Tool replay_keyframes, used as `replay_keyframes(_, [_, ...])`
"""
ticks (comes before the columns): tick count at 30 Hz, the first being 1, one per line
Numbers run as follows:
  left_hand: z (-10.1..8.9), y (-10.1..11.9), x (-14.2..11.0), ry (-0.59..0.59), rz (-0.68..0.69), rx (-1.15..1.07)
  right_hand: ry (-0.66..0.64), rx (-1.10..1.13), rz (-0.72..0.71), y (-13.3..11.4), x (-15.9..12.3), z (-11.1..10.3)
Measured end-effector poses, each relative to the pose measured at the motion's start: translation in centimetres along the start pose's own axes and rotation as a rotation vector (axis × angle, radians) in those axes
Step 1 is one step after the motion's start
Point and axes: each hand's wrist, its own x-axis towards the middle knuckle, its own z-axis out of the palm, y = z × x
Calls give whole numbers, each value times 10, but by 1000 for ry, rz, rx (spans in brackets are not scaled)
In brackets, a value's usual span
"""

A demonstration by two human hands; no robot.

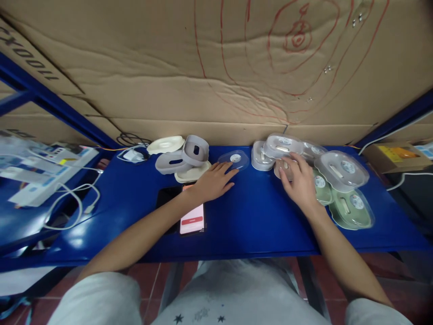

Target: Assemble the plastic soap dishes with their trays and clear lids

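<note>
My left hand reaches forward with its fingers stretched and apart, the tips at the near edge of a clear plastic lid with a round label. My right hand is over a small pinkish-brown lidded container, thumb and fingers bent but apart; whether it presses on the container I cannot tell. Behind that hand, a grey container with a clear lid rests on others. To its right are more lidded containers, a grey one and a green one.
Left of centre lie open grey trays and cream trays. A phone with a lit screen lies below my left forearm, beside a dark flat object. A power strip with white cables is far left. Cardboard walls the back.
</note>
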Motion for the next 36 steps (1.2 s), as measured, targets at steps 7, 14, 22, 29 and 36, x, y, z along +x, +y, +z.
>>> replay_keyframes(7, [-32, -25, -34, 136, -279, 156, -402, 152, -374, -37, -16, 19])
replay_keyframes(14, [-26, -58, -54, 181, -341, 62, -520, 135, -404, -48, -23, 34])
replay_keyframes(22, [-33, -32, -51, 238, -388, 64, -530, 158, -366, -44, -23, 34])
replay_keyframes(29, [-26, -1, -47, -75, -490, 23, -539, 177, -360, -45, -21, 33])
replay_keyframes(36, [-17, -1, -47, -103, -365, -85, -524, 163, -360, -46, -21, 32])
